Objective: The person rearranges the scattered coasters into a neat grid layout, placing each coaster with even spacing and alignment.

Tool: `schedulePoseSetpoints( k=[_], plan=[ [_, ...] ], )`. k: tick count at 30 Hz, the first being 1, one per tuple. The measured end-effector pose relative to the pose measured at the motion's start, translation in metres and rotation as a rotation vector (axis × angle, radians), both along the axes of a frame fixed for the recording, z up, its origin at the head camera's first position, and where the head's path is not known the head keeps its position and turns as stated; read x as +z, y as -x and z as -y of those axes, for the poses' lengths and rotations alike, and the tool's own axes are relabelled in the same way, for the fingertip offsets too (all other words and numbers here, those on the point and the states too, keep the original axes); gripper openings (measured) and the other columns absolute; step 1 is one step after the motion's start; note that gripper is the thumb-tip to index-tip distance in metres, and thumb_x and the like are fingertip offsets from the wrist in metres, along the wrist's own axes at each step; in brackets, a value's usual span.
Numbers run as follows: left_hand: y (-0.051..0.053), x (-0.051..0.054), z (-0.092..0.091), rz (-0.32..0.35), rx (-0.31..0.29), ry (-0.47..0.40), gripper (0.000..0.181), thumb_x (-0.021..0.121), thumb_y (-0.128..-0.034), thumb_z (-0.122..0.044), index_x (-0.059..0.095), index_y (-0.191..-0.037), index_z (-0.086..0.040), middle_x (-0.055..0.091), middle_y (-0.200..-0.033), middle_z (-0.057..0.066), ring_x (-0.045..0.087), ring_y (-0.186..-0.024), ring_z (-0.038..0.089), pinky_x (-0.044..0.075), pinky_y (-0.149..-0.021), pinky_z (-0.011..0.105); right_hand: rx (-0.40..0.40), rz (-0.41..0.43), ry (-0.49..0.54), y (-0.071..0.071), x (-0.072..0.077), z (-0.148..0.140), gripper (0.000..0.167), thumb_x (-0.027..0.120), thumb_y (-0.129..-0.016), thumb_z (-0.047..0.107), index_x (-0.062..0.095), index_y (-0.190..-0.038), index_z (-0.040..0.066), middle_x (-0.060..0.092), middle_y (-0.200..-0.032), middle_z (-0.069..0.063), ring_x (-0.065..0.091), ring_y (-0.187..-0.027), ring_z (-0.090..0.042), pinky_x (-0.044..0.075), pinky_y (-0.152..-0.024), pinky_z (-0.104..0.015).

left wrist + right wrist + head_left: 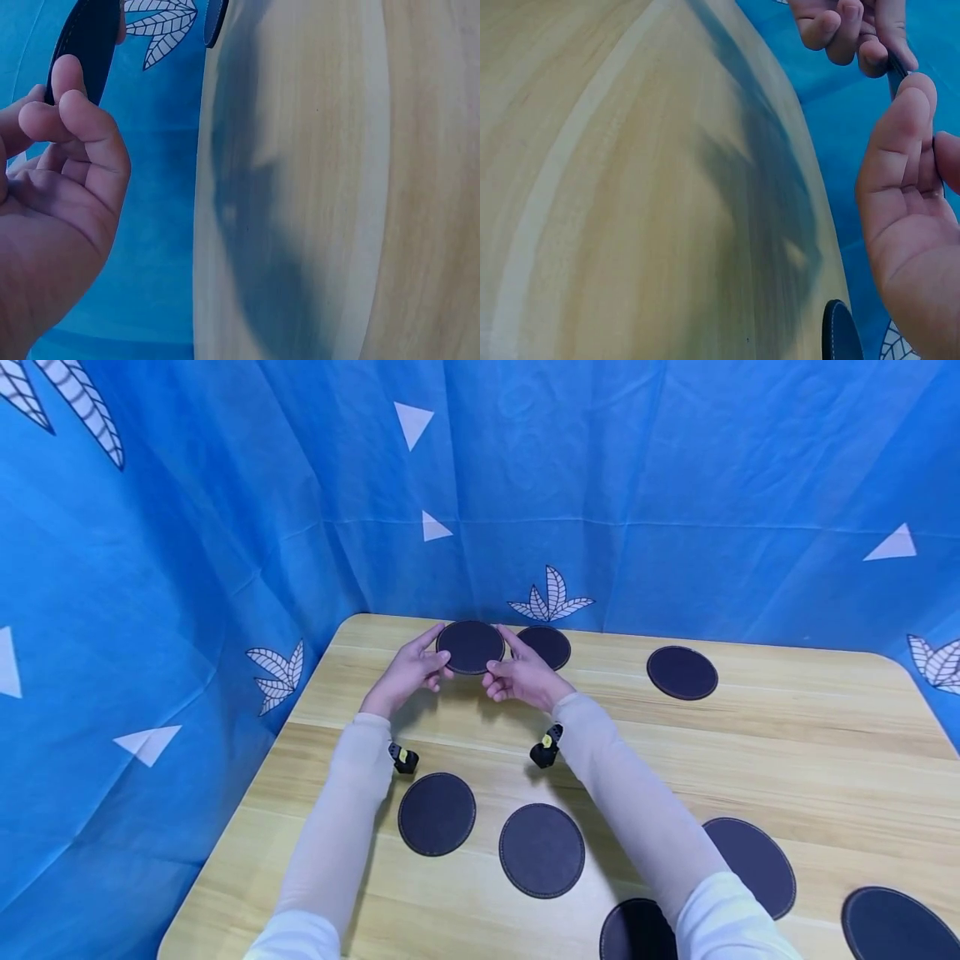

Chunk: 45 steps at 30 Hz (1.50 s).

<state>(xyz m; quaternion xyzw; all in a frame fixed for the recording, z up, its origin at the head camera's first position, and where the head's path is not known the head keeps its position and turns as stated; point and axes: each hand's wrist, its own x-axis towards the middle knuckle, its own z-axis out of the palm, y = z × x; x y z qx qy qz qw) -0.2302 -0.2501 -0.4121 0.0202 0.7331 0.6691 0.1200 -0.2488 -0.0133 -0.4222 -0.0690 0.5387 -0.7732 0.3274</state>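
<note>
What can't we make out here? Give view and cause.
Held disc, left wrist view: part cut off by top edge.
Disc behind the right hand, head view: that hand covers part.
Bottom disc, head view: cut off by lower edge.
Rightmost disc, head view: cut off by lower right corner.

Pale wood-grain table (795, 760) under dark round discs (542, 850), apparently seven, some partly hidden.
</note>
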Motion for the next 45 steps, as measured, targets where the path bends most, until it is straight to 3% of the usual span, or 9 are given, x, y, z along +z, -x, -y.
schedulePoseSetpoints(
  k=[12, 25, 34, 45],
  plan=[
    [-0.013, 0.004, 0.005, 0.0, -0.017, 0.125, 0.066, 0.054, -0.1042, -0.006, 0.025, -0.162, -0.017, 0.068, -0.074, 0.01, 0.049, -0.051, 0.01, 0.049, -0.053, 0.022, 0.046, -0.014, -0.033, -0.011, 0.0, 0.005, 0.086, 0.048, -0.103, -0.004, 0.002, -0.163, 0.038, 0.065, -0.074, -0.017, 0.062, -0.058, -0.022, 0.055, -0.058, -0.03],
    [-0.021, -0.011, 0.008, 0.039, -0.051, 0.194, 0.067, 0.055, -0.103, -0.005, 0.026, -0.162, -0.016, 0.066, -0.073, 0.012, 0.05, -0.058, 0.013, 0.046, -0.053, 0.024, 0.101, -0.005, -0.096, -0.02, -0.014, 0.006, 0.088, 0.043, -0.103, -0.007, -0.004, -0.162, 0.037, 0.064, -0.075, -0.02, 0.063, -0.06, -0.025, 0.055, -0.06, -0.033],
    [-0.025, -0.018, 0.009, 0.064, -0.074, 0.2, 0.067, 0.055, -0.1034, -0.005, 0.026, -0.162, -0.017, 0.064, -0.07, 0.009, 0.046, -0.053, 0.013, 0.044, -0.051, 0.025, 0.092, 0.007, -0.098, -0.023, -0.023, 0.006, 0.087, 0.046, -0.102, -0.008, -0.001, -0.161, 0.036, 0.066, -0.074, -0.02, 0.064, -0.059, -0.025, 0.057, -0.058, -0.033],
    [-0.028, -0.021, 0.006, 0.081, -0.069, 0.234, 0.066, 0.054, -0.1031, -0.003, 0.026, -0.162, -0.015, 0.064, -0.072, 0.011, 0.046, -0.053, 0.014, 0.043, -0.051, 0.024, 0.069, 0.054, -0.162, -0.03, -0.022, 0.01, 0.091, 0.047, -0.102, -0.007, -0.002, -0.162, 0.039, 0.065, -0.076, -0.02, 0.063, -0.059, -0.024, 0.056, -0.058, -0.032]
  ],
)
